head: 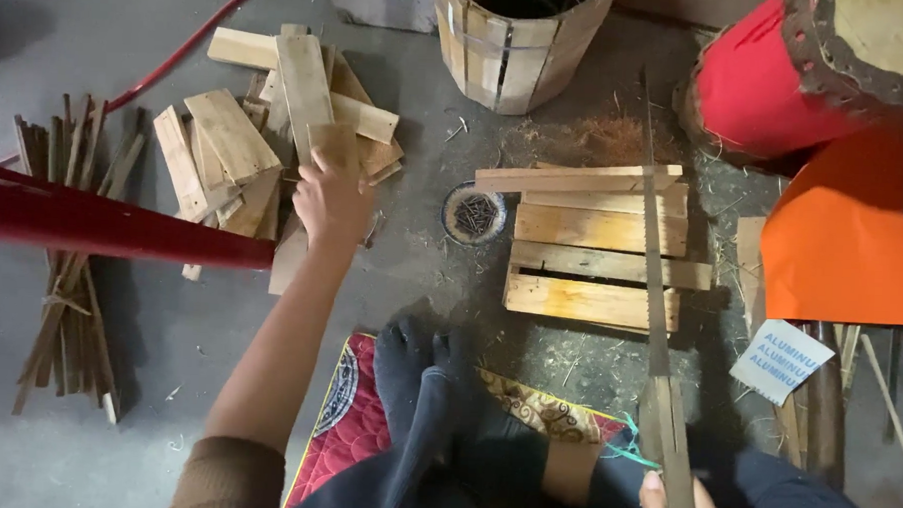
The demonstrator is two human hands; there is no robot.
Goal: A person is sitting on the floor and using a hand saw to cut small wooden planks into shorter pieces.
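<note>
My left hand [330, 202] reaches forward to a heap of short wooden planks [266, 127] on the grey floor, its fingers closed around one small plank [333, 145] at the heap's near edge. My right hand [663, 497] sits at the bottom edge, gripping the wooden handle of a long hand saw [656, 281]. The saw blade runs forward across a panel of nailed wooden slats [597, 244] in front of me. My feet in dark socks [417, 368] rest on a red patterned mat [351, 421].
A small round tin of nails [474, 214] lies between the heap and the slat panel. A slatted wooden barrel [519, 41] stands at the back, a red drum [788, 70] at right, orange sheet [847, 243] beside it. A bundle of thin sticks [71, 271] and a red bar [102, 227] lie left.
</note>
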